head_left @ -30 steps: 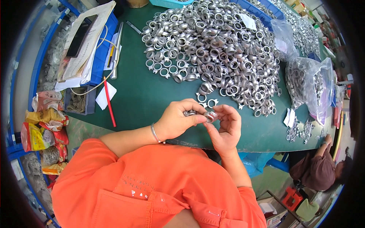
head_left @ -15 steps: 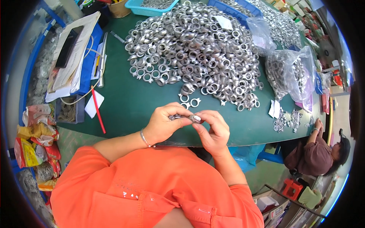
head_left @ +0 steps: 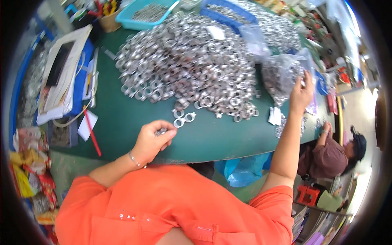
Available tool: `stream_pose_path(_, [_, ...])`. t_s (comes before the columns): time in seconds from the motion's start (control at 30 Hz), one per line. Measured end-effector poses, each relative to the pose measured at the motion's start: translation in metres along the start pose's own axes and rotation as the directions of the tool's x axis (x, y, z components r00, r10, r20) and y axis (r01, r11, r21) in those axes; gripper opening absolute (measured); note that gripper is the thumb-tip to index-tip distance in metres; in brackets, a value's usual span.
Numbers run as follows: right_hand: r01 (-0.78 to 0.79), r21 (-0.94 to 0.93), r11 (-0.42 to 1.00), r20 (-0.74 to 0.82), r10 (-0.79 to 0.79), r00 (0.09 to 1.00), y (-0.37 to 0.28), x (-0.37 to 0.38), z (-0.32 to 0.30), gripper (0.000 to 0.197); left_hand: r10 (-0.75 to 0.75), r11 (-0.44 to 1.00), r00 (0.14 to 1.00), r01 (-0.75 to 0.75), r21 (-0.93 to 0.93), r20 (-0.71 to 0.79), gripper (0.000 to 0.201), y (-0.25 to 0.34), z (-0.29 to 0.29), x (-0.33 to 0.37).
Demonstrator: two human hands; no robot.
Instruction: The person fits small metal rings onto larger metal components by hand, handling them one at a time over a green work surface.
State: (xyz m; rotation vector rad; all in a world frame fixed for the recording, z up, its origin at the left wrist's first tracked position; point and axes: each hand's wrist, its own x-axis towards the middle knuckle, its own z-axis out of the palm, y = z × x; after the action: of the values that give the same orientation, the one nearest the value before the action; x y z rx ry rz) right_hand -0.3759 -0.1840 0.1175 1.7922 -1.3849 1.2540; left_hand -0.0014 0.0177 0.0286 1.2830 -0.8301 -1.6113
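My left hand [head_left: 153, 141] is closed around a few small metal rings [head_left: 161, 131], just above the near edge of the green table. Most of what it holds is hidden by the fingers. A few loose rings [head_left: 183, 118] lie just beyond it, in front of a large heap of grey metal rings [head_left: 192, 61]. My right hand [head_left: 301, 93] is stretched out to the right, at the clear plastic bag [head_left: 281, 75] full of similar rings. Its fingers reach upward along the bag's side, with thumb and fingers apart; nothing shows between them.
At the left lie papers with a dark phone [head_left: 60, 63] and a red pen [head_left: 92, 132]. A turquoise tray [head_left: 134, 25] and a blue tray [head_left: 228, 20] stand behind the heap. White paper slips [head_left: 275, 116] lie near the bag. Another person [head_left: 332, 157] sits at the right end.
My hands were together at the table edge, holding a ring. Now they are apart: the right has gone far right to the bag, the left slightly left with rings in it.
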Motion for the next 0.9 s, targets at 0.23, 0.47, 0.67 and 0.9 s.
stream_pose_path(0.23, [-0.116,0.64,0.759,0.618,-0.419,0.665,-0.196,-0.114,-0.013,0.018,-0.013,0.995,0.997,0.006,-0.097,-0.073,0.01,-0.005,-0.013,0.003])
stream_pose_path(0.47, [-0.541,0.557,0.63,0.778,-0.168,0.605,-0.215,-0.157,-0.007,0.013,-0.051,0.998,0.999,0.051,-0.048,-0.002,0.013,-0.003,-0.016,0.002])
stream_pose_path(0.67, [-0.543,0.742,0.392,0.65,-0.226,0.725,-0.226,-0.171,-0.023,0.02,-0.081,0.996,0.984,0.086,-0.028,0.161,0.013,-0.001,-0.004,0.008])
stream_pose_path(0.9, [-0.908,0.414,-0.07,0.909,0.087,0.408,-0.238,-0.173,-0.035,0.016,0.452,0.833,0.858,-0.504,0.229,0.246,0.01,-0.007,-0.005,0.007])
